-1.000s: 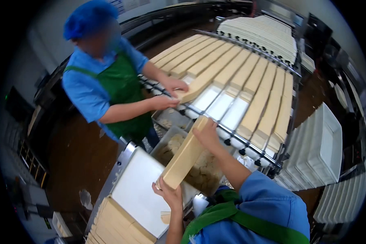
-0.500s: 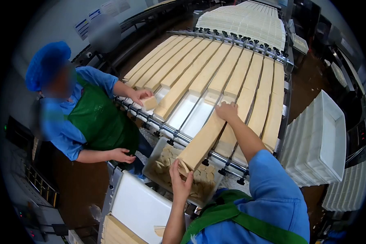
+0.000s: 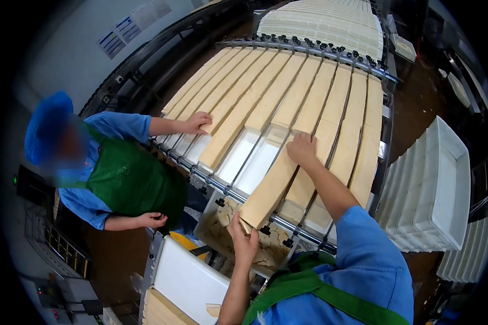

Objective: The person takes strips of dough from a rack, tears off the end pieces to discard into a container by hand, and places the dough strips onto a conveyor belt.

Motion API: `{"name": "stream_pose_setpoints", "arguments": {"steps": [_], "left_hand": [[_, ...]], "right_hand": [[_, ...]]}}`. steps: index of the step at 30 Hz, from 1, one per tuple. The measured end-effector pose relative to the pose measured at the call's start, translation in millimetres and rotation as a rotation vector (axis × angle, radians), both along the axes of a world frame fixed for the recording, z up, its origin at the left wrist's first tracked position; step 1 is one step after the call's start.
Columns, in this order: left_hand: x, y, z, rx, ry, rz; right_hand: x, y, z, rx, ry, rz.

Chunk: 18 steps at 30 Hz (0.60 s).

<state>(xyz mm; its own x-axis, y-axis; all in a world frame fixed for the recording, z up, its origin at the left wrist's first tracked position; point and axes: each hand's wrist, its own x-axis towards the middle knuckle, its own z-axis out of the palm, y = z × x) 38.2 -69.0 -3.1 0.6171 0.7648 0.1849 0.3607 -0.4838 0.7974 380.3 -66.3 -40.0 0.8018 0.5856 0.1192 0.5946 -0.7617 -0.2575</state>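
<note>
I have both hands on one pale slab [image 3: 271,187], at the near edge of the bench [image 3: 250,169]. What I'm reading is the slab's long axis: it runs from the left hand [image 3: 244,242] at the end nearest my camera, up and away to the right hand [image 3: 302,149] at the far end. So the slab lies ahead of the left hand and back toward me from the right — each hand is nearest its own end.

That axis roughly follows the neighbouring slab [image 3: 303,187] just to its right, though it looks skewed against it. The near end juts past the front rail [image 3: 217,182], above a bin of broken pieces [image 3: 270,246].

The left hand is gripping the near end, fingers and thumb crooked at its lower edge; a thin sliver [image 3: 246,227] shows there, and I can't tell whether it's attached. The right hand lies over the top with fingers bent — whether it grips or only presses, I can't make out.

Well off to my left, a co-worker's hand [image 3: 197,123] rests by another slab [image 3: 222,111], clear of mine.
</note>
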Motion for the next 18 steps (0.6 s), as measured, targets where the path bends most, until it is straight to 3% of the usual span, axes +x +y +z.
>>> {"name": "stream_pose_setpoints", "arguments": {"steps": [5, 7, 8, 11, 13, 14, 16, 18], "left_hand": [[19.6, 8.0, -9.6, -0.012, 0.041, -0.029], [34.4, 11.7, -22.0, 0.002, -0.062, -0.143], [35.8, 11.7, -24.1, 0.0, -0.06, -0.13], [33.9, 13.5, -21.8, 0.028, -0.056, -0.141], [23.9, 13.6, -24.0, -0.032, -0.112, -0.082], [14.9, 12.1, -28.2, -0.084, -0.169, -0.044], [-3.7, 10.9, -36.5, -0.334, -0.2, 0.079], [-21.3, 12.0, -37.8, -0.125, -0.203, 0.109]], "right_hand": [[-14.3, -3.1, 7.5, 0.051, -0.049, -0.021], [-42.9, -5.3, 5.5, 0.343, -0.214, 0.085], [-59.5, -6.5, 5.4, 0.343, -0.21, 0.098], [-116.3, -20.4, 23.1, 0.549, -0.048, 0.337], [-152.6, -37.8, 34.9, 0.686, 0.16, 0.678], [-164.2, -43.2, 37.8, 0.671, 0.194, 0.697], [-181.9, -53.3, 35.2, 0.477, -0.104, 0.914], [-185.6, -52.7, 13.5, 0.411, -0.143, 0.762]]}}
